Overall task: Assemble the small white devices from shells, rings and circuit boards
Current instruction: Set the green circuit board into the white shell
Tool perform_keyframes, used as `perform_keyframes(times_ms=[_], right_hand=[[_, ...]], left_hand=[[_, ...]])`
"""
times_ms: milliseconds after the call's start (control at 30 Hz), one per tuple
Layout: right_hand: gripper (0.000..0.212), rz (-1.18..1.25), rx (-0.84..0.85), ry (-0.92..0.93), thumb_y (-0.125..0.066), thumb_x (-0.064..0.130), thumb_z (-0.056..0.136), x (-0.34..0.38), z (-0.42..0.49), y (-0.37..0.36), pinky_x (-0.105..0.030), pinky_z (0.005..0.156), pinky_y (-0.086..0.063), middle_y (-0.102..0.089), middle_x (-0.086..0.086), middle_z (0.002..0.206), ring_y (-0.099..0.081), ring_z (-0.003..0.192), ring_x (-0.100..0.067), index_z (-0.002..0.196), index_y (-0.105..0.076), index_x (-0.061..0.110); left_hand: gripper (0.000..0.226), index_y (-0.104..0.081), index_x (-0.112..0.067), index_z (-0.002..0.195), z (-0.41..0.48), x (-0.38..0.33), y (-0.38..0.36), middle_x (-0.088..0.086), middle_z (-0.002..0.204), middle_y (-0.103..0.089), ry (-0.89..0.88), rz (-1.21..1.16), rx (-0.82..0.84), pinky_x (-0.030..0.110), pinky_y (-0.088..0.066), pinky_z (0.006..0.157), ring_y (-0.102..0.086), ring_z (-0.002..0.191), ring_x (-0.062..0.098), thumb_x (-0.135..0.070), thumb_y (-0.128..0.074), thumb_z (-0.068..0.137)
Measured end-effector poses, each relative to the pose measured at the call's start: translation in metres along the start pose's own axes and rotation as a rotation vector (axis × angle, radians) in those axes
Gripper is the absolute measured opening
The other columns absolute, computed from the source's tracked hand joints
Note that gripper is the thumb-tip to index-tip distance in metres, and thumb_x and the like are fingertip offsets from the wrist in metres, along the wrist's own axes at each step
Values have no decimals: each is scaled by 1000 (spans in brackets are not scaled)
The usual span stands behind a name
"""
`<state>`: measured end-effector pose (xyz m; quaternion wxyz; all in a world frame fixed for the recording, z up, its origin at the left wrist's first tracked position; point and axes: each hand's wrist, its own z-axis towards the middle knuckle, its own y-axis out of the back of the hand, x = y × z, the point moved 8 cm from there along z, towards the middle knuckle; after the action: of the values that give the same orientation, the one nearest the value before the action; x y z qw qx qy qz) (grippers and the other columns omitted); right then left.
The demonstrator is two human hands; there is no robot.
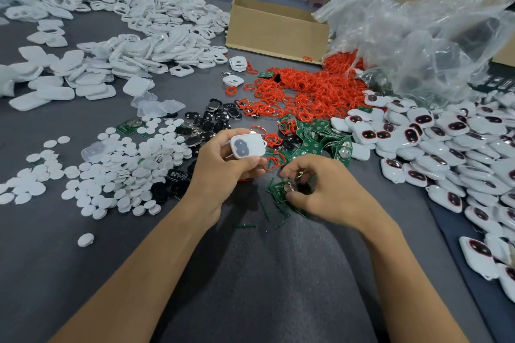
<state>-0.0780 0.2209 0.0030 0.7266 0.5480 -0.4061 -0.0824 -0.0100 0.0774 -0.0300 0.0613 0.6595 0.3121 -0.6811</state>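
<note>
My left hand (220, 167) grips a small white shell (248, 145) with a dark oval window, held above the grey table. A little to the right, my right hand (326, 189) pinches a green circuit board (284, 188) with a round silver cell on it, low over the table. More green boards (315, 142) lie just beyond my hands. A heap of red rings (301, 92) spreads behind them. Empty white shells (133, 44) pile at the back left. Assembled white devices (446, 147) with dark red-rimmed windows fill the right side.
White round discs (117, 170) cover the table at the left, with black parts (211, 117) and clear covers (156, 106) beyond them. A cardboard box (276, 30) stands at the back. Crumpled clear plastic bags (423, 22) rise at the back right. Green offcuts (264, 211) lie near my wrists.
</note>
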Motion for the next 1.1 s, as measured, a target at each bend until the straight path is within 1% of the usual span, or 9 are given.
perform_keyframes(times_ms=[133,200,267,333,433,567,700,867,1100], right_hand=[[28,-67,-5,-17,-84,28,68,-5,3,1,-16,63,-34,-56,10,83,-52,74,-8,89,-66,25],[30,6,-4,-30,-85,21,67,-6,3,1,-11,59,-35,-56,11,75,-50,65,-3,78,-58,26],[32,202,-25,-69,-83,11,69,-10,3,5,-19,62,-40,-58,7,66,-50,59,-6,71,-55,25],[30,400,-81,-111,-79,2,72,-19,3,16,-25,60,-40,-56,2,64,-49,60,-13,72,-56,22],[19,512,-150,-146,-67,-2,83,-41,-6,43,-23,55,-48,-60,-8,69,-59,58,-16,78,-58,14],[13,281,-17,-231,-67,1,84,-73,-21,63,-11,48,-41,-65,4,57,-59,50,-4,78,-66,12],[10,74,206,-385,-72,7,81,-91,-19,50,-21,51,-43,-65,-4,53,-53,43,-9,79,-64,3],[15,-169,296,-429,-74,16,80,-90,-6,43,-14,43,-37,-60,4,47,-49,35,-5,72,-61,16],[11,-245,354,-538,-68,19,86,-94,-6,36,-24,58,-49,-68,-13,73,-58,57,-18,79,-62,12]], left_hand=[[37,-63,-9,108,0,-1,0,10,93,-68,-5,9,-4,28,-60,64,-72,73,19,18,-62,82],[38,-62,-8,109,0,0,0,10,93,-68,-5,14,-6,28,-61,65,-72,72,19,19,-62,82],[37,-62,-8,108,0,0,0,11,93,-68,-5,14,-6,27,-60,64,-72,72,19,19,-62,82],[37,-63,-10,107,0,-1,1,12,94,-68,-5,16,-7,27,-59,64,-72,73,20,18,-62,82],[37,-63,-8,108,-1,-1,1,13,93,-68,-5,9,-4,27,-60,64,-72,72,20,19,-62,82],[37,-64,-10,104,-1,-1,-3,10,88,-69,-11,14,17,28,-61,65,-72,70,18,19,-61,82],[37,-64,-10,105,-2,-1,-5,8,88,-70,-14,32,32,29,-61,67,-72,70,19,19,-61,83],[37,-64,-8,107,-2,-1,-3,10,90,-70,-11,24,25,28,-61,66,-72,71,18,19,-61,82],[37,-64,-12,103,-3,0,-4,12,94,-69,-7,45,32,28,-61,67,-72,72,18,18,-62,83]])
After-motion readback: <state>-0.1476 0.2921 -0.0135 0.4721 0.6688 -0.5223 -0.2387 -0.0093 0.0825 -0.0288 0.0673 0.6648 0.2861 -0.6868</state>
